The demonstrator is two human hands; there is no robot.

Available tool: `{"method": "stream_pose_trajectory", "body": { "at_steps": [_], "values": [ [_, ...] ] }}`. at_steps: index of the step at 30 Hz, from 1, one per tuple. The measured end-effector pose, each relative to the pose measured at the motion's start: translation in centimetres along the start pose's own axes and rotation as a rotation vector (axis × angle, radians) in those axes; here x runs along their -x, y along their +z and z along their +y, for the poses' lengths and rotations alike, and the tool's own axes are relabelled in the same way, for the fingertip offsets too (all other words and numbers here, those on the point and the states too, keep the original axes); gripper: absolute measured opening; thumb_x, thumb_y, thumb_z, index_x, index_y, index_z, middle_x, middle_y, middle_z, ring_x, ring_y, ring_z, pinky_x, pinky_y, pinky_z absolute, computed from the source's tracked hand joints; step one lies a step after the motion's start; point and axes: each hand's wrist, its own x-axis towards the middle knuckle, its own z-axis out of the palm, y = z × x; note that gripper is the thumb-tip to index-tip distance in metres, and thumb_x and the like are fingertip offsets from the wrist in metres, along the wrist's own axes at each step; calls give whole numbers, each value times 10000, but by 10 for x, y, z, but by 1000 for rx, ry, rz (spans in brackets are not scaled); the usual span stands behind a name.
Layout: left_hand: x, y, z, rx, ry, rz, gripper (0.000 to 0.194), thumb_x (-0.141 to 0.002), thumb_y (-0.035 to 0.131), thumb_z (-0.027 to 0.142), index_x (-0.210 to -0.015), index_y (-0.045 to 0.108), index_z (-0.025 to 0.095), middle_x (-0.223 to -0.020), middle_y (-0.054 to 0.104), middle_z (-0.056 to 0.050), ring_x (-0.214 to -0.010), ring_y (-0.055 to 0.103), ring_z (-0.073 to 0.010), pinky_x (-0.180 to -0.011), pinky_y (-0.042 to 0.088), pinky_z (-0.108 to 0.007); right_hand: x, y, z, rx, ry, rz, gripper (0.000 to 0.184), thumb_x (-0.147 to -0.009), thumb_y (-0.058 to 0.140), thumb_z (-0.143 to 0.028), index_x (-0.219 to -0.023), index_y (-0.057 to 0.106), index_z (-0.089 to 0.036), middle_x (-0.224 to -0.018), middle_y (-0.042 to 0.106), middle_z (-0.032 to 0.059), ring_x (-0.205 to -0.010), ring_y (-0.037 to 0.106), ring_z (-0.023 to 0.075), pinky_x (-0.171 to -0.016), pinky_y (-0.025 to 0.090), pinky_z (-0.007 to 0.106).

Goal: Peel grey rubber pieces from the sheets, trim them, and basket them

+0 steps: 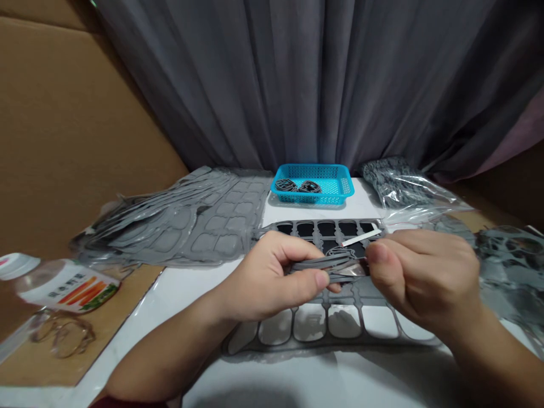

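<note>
My left hand [272, 277] and my right hand [425, 277] pinch a bundle of thin grey rubber strips [327, 269] between their fingers and thumbs, above the work surface. A small piece of shiny film shows at the bundle's right end. Under my hands lies a grey rubber sheet with rounded rectangular cut-outs [331, 323]. Its far part shows dark openings, with a white paper strip [360, 234] lying across it. My hands hide the sheet's middle.
A blue plastic mesh basket [312, 184] holds grey rubber loops at the back. Plastic bags of grey rubber sheets [191, 218] lie left and back right. More sheets sit at right. A water bottle [59, 286] and tangled loops [63, 334] lie at left, before cardboard and a grey curtain.
</note>
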Motion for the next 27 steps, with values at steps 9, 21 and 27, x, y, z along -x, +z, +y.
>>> {"method": "stream_pose_trajectory", "body": {
  "at_steps": [9, 21, 27],
  "values": [
    [0, 1, 0, 11, 5, -1, 232, -757, 605, 309, -669, 675, 106, -616, 614, -51, -626, 514, -152, -610, 411, -265, -1, 1, 2, -3, 3, 11, 440, -873, 452, -182, -435, 405, -186, -410, 309, -34, -405, 246, 94, -451, 176, 289],
    [2, 5, 9, 165, -40, 32, 137, -679, 583, 218, -676, 681, 122, -678, 648, -28, -660, 561, -156, -628, 414, -254, -2, -5, 7, -161, -8, -91, 415, -890, 410, -155, -477, 406, -188, -428, 335, -39, -394, 291, 88, -436, 221, 277],
    [2, 6, 9, 142, -25, 35, 138, -700, 578, 214, -680, 674, 118, -660, 634, -20, -635, 550, -145, -608, 406, -250, -1, -4, 6, -107, -9, -98, 423, -887, 428, -174, -467, 387, -193, -416, 316, -40, -390, 262, 91, -450, 188, 289]
  ]
}}
